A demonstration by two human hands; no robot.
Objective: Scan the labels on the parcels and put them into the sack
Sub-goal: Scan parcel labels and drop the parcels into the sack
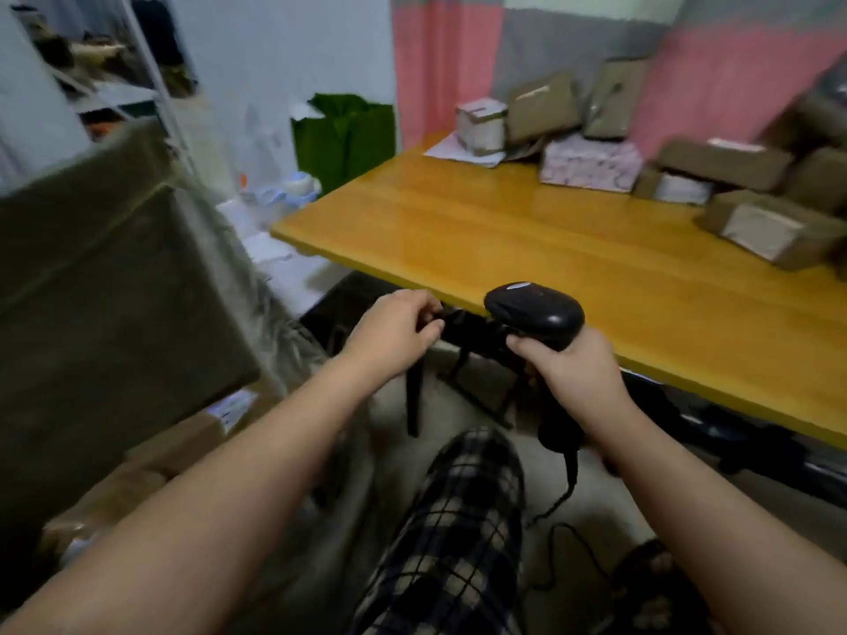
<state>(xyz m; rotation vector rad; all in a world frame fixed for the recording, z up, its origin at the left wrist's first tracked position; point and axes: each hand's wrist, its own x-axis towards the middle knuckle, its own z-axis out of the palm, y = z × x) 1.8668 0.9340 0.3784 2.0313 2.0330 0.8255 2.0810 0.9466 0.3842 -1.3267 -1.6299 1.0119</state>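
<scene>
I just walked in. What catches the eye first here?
The black scanner stands out, gripped in the right hand just in front of the near edge of the yellow table. Next comes the heap of brown parcels piled at the table's far right. A big, blurred brown box fills the left side of the view.

- A yellow wooden desk point(504, 231) is carrying everything here.
- Brown parcels point(724, 165) are lying piled along its far right end.
- A white paper sheet point(447, 151) is lying under a small box point(481, 126).
</scene>
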